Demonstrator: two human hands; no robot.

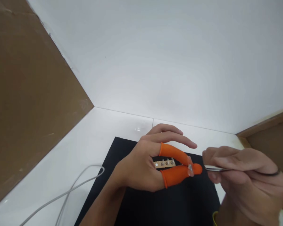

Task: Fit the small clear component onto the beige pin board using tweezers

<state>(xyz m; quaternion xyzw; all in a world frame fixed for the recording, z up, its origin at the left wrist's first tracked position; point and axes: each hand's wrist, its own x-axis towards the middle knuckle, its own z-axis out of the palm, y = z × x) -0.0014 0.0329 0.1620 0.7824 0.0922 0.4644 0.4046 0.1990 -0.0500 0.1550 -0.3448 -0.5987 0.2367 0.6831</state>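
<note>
Orange rubber finger cots (pixel 175 176) cover the thumb and index finger of my left hand (pixel 143 166). Those two fingertips pinch a small clear plastic piece (pixel 190 166) with a shiny bit at its middle; its exact kind is unclear. My right hand (pixel 245 172), just to the right, grips metal tweezers (pixel 213 168), whose tips point left and end short of the orange thumb tip. Behind the left hand, partly hidden, a beige strip (pixel 158 164) carries several small clear pieces with metal centres. It shows between the thumb and index finger.
A black mat (pixel 141 207) lies under both hands on a white surface (pixel 103 135). A grey cable (pixel 68 191) loops at the left. Small clear bits (pixel 138 128) lie behind the mat. White and brown panels (pixel 33 94) enclose the back and sides.
</note>
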